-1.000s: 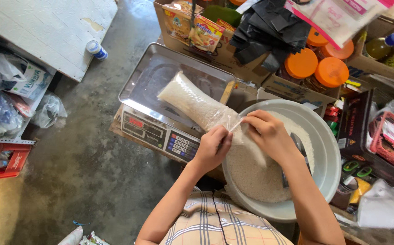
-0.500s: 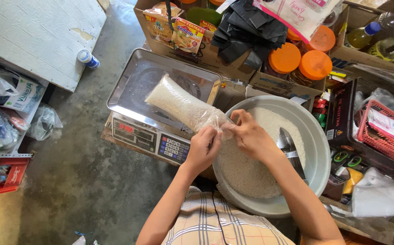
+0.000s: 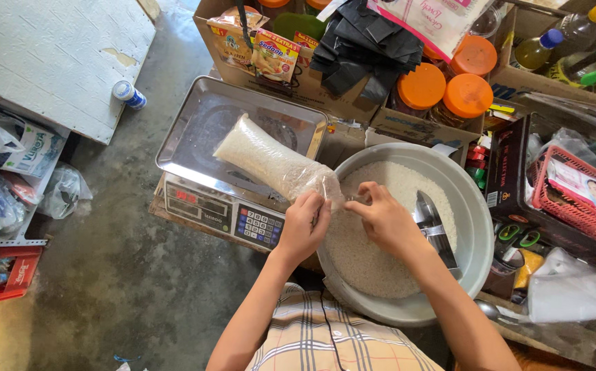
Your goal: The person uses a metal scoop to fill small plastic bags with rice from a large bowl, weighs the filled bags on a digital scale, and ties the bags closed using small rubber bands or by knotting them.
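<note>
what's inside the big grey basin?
The basin holds loose white rice and a metal scoop, partly buried. The right hand covers some rice; the basin floor is hidden.

Both bare forearms rise from the six o'clock edge and converge near centre. The left hand [image 3: 303,227] curls loosely, knuckles up, fingers [image 3: 314,203] pinched toward one o'clock. The right hand [image 3: 384,221] lies just beside it at three o'clock, fingertips bent toward nine o'clock and pinching.

Bare forearms and hands, with a cream shirt in a brown, black and red plaid check below
</note>
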